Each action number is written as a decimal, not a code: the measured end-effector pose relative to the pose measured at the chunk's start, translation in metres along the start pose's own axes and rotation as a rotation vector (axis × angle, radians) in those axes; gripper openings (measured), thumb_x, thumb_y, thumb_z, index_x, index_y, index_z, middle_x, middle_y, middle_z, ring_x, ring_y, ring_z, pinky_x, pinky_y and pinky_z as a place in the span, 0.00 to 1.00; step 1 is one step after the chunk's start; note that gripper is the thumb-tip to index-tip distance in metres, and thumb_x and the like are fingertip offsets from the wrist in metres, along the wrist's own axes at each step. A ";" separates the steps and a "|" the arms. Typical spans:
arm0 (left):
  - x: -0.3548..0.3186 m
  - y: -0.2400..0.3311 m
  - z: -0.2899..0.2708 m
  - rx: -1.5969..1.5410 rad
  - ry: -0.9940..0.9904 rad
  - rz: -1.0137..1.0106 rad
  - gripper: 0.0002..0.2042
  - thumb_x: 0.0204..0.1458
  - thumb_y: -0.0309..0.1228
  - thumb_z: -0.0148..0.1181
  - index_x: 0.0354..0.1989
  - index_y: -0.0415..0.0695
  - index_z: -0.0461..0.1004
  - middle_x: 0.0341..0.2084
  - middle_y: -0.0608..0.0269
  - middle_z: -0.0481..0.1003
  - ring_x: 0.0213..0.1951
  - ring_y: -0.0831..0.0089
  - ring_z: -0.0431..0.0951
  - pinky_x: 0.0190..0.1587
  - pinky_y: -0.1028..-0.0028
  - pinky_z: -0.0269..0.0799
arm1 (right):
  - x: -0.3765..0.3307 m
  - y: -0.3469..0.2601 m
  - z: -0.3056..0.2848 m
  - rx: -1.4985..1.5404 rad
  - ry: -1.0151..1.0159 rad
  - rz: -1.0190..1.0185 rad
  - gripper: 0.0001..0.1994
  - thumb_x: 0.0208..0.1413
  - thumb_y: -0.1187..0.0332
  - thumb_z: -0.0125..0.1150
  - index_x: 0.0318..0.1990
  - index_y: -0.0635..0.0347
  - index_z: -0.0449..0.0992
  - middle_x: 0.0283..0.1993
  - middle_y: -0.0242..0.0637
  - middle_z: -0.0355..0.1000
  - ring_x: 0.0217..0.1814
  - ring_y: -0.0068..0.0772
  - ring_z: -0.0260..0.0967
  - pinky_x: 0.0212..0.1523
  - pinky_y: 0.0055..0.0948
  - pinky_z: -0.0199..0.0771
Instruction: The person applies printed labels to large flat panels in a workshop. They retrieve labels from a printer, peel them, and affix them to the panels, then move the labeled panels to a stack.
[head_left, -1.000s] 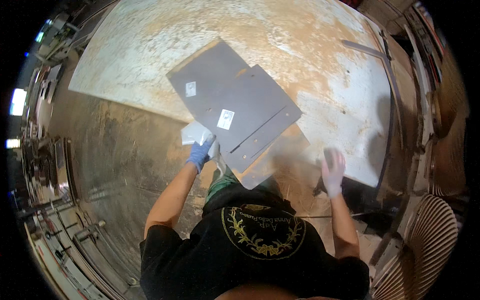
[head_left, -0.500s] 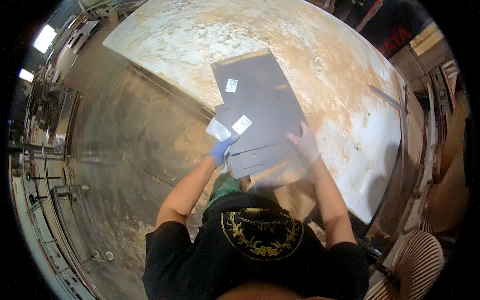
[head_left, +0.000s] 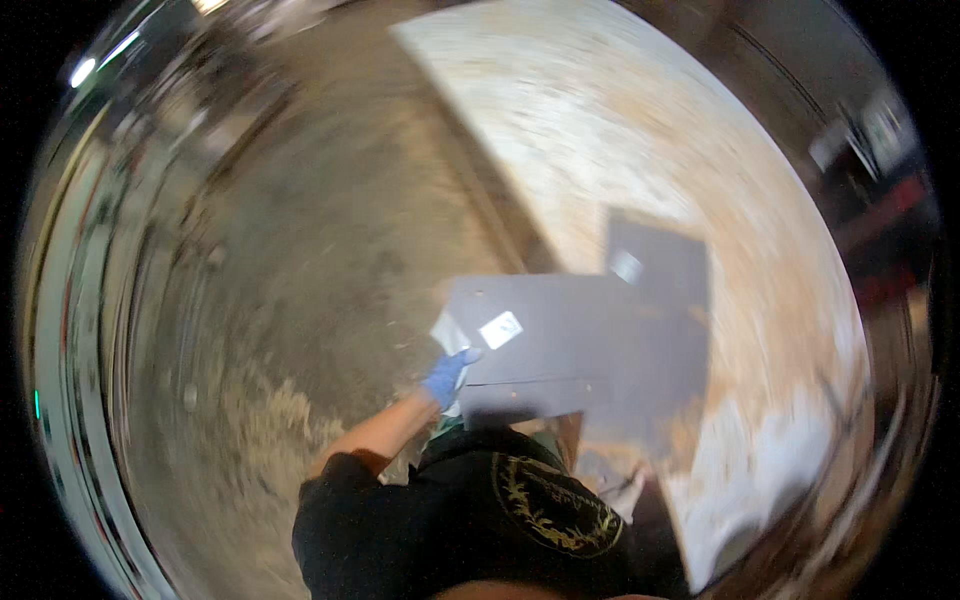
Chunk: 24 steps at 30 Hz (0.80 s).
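My left hand (head_left: pixel 445 380), in a blue glove, grips the near left corner of a grey panel (head_left: pixel 550 310). This panel carries a white label (head_left: pixel 500 330), and its left part hangs out past the worktable's edge. A crumpled white cloth or paper (head_left: pixel 450 335) shows beside my left fingers. Under or against the panel's right side, a second grey panel (head_left: pixel 660 320) with a small white label lies on the table; blur hides exactly where the two meet. My right hand (head_left: pixel 637 485) is low by my body, near the table's edge, smeared, its fingers unclear.
The large pale worktable (head_left: pixel 560 110), streaked with brown dust, stretches away to the right. To the left is a dusty concrete floor (head_left: pixel 320 260). Long pale rails or a machine frame (head_left: pixel 65 400) run along the far left. Dark blurred equipment (head_left: pixel 870 140) stands beyond the table.
My view has swung left. The upper grey panel has shifted left and turned, with my left hand still on it, uncovering more of the second panel. My right hand has come off the panel toward my body.
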<state>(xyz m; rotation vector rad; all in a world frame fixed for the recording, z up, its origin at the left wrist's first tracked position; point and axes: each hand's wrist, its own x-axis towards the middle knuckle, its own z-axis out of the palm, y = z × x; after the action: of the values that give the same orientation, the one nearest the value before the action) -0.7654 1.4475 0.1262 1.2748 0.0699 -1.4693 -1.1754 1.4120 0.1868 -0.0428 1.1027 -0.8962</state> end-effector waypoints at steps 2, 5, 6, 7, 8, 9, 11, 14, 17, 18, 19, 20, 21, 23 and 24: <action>-0.009 0.025 -0.022 -0.040 0.112 0.123 0.36 0.34 0.43 0.64 0.53 0.39 0.59 0.47 0.51 0.65 0.49 0.59 0.64 0.52 0.63 0.60 | 0.020 0.013 0.028 -0.122 -0.004 -0.062 0.27 0.52 0.52 0.50 0.52 0.65 0.60 0.43 0.43 0.65 0.40 0.34 0.64 0.49 0.31 0.64; -0.055 0.089 -0.070 -0.100 0.169 0.371 0.34 0.36 0.43 0.61 0.53 0.38 0.59 0.44 0.51 0.68 0.46 0.61 0.68 0.49 0.64 0.65 | 0.073 0.025 0.095 -0.272 -0.074 -0.084 0.27 0.51 0.53 0.51 0.52 0.65 0.60 0.43 0.43 0.66 0.40 0.34 0.64 0.48 0.30 0.65; -0.058 0.102 -0.100 -0.104 0.177 0.445 0.34 0.37 0.43 0.60 0.53 0.38 0.59 0.44 0.52 0.68 0.46 0.61 0.68 0.49 0.65 0.65 | 0.087 0.033 0.118 -0.304 -0.104 -0.085 0.27 0.51 0.53 0.51 0.52 0.65 0.60 0.43 0.43 0.66 0.39 0.34 0.64 0.47 0.30 0.65; -0.062 0.119 -0.129 -0.099 0.184 0.510 0.34 0.37 0.43 0.60 0.53 0.38 0.59 0.44 0.52 0.68 0.47 0.61 0.68 0.50 0.65 0.64 | 0.098 0.043 0.141 -0.328 -0.129 -0.089 0.27 0.51 0.53 0.52 0.52 0.64 0.60 0.43 0.43 0.66 0.39 0.34 0.64 0.47 0.30 0.66; -0.070 0.122 -0.142 -0.204 0.192 0.450 0.34 0.38 0.43 0.58 0.54 0.39 0.57 0.44 0.53 0.68 0.48 0.61 0.67 0.51 0.65 0.63 | 0.104 0.049 0.164 -0.361 -0.128 -0.103 0.27 0.51 0.53 0.52 0.52 0.64 0.60 0.43 0.42 0.66 0.39 0.34 0.64 0.46 0.30 0.66; -0.076 0.136 -0.162 -0.232 0.213 0.504 0.34 0.38 0.43 0.59 0.54 0.39 0.57 0.44 0.53 0.68 0.48 0.61 0.67 0.50 0.65 0.64 | 0.111 0.056 0.185 -0.375 -0.147 -0.107 0.27 0.50 0.53 0.52 0.52 0.64 0.60 0.43 0.42 0.66 0.39 0.34 0.65 0.46 0.30 0.66; -0.089 0.155 -0.193 -0.282 0.249 0.595 0.34 0.38 0.44 0.59 0.54 0.39 0.57 0.44 0.53 0.67 0.48 0.61 0.67 0.50 0.65 0.64 | 0.125 0.078 0.226 -0.391 -0.182 -0.113 0.27 0.50 0.53 0.53 0.51 0.64 0.61 0.43 0.42 0.66 0.39 0.33 0.65 0.45 0.30 0.67; -0.088 0.215 -0.225 -0.356 0.205 0.691 0.34 0.39 0.44 0.58 0.54 0.39 0.57 0.43 0.53 0.67 0.45 0.61 0.68 0.48 0.65 0.66 | 0.151 0.107 0.294 -0.391 -0.253 -0.130 0.27 0.49 0.54 0.54 0.51 0.64 0.61 0.43 0.42 0.67 0.38 0.33 0.65 0.44 0.30 0.68; -0.068 0.196 -0.262 -0.505 0.267 0.670 0.27 0.44 0.41 0.56 0.51 0.39 0.60 0.40 0.56 0.69 0.43 0.63 0.69 0.47 0.67 0.67 | 0.184 0.128 0.328 -0.398 -0.297 -0.109 0.27 0.49 0.54 0.54 0.51 0.63 0.61 0.42 0.41 0.67 0.38 0.33 0.65 0.43 0.30 0.69; -0.053 0.197 -0.273 -0.548 0.326 0.708 0.26 0.44 0.41 0.55 0.50 0.39 0.61 0.40 0.56 0.69 0.43 0.64 0.69 0.46 0.67 0.67 | 0.195 0.137 0.345 -0.404 -0.314 -0.109 0.27 0.49 0.54 0.55 0.51 0.63 0.62 0.42 0.41 0.67 0.38 0.33 0.65 0.42 0.30 0.70; -0.039 0.200 -0.284 -0.591 0.388 0.745 0.24 0.45 0.40 0.55 0.49 0.40 0.62 0.39 0.57 0.69 0.43 0.64 0.70 0.46 0.67 0.68 | 0.208 0.145 0.364 -0.411 -0.334 -0.110 0.26 0.48 0.54 0.55 0.51 0.63 0.62 0.42 0.41 0.67 0.37 0.33 0.65 0.42 0.30 0.70; -0.028 0.200 -0.295 -0.674 0.356 0.745 0.23 0.46 0.39 0.54 0.49 0.40 0.62 0.40 0.59 0.69 0.43 0.65 0.70 0.47 0.67 0.67 | 0.221 0.152 0.384 -0.416 -0.349 -0.107 0.26 0.48 0.54 0.55 0.51 0.63 0.62 0.42 0.41 0.67 0.37 0.33 0.65 0.41 0.30 0.70; -0.019 0.210 -0.303 -0.680 0.417 0.750 0.22 0.46 0.38 0.54 0.49 0.40 0.62 0.40 0.59 0.69 0.43 0.65 0.69 0.47 0.67 0.67 | 0.233 0.161 0.411 -0.410 -0.372 -0.116 0.26 0.48 0.54 0.56 0.50 0.63 0.62 0.42 0.41 0.67 0.37 0.33 0.65 0.41 0.30 0.71; -0.001 0.243 -0.317 -0.704 0.542 0.765 0.22 0.46 0.38 0.54 0.48 0.41 0.63 0.41 0.60 0.69 0.43 0.65 0.69 0.48 0.66 0.67 | 0.260 0.169 0.466 -0.417 -0.420 -0.123 0.26 0.48 0.55 0.56 0.50 0.63 0.62 0.42 0.41 0.67 0.37 0.33 0.65 0.40 0.30 0.71; 0.007 0.263 -0.323 -0.756 0.529 0.850 0.22 0.46 0.38 0.54 0.49 0.42 0.62 0.42 0.60 0.68 0.43 0.65 0.69 0.47 0.66 0.67 | 0.273 0.175 0.498 -0.413 -0.460 -0.125 0.26 0.47 0.55 0.56 0.50 0.62 0.62 0.42 0.41 0.67 0.37 0.32 0.65 0.40 0.29 0.72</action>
<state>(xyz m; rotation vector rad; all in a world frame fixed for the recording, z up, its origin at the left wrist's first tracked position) -0.3632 1.5556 0.1384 0.8429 0.3510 -0.2844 -0.6391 1.1596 0.1460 -0.6353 0.8394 -0.7071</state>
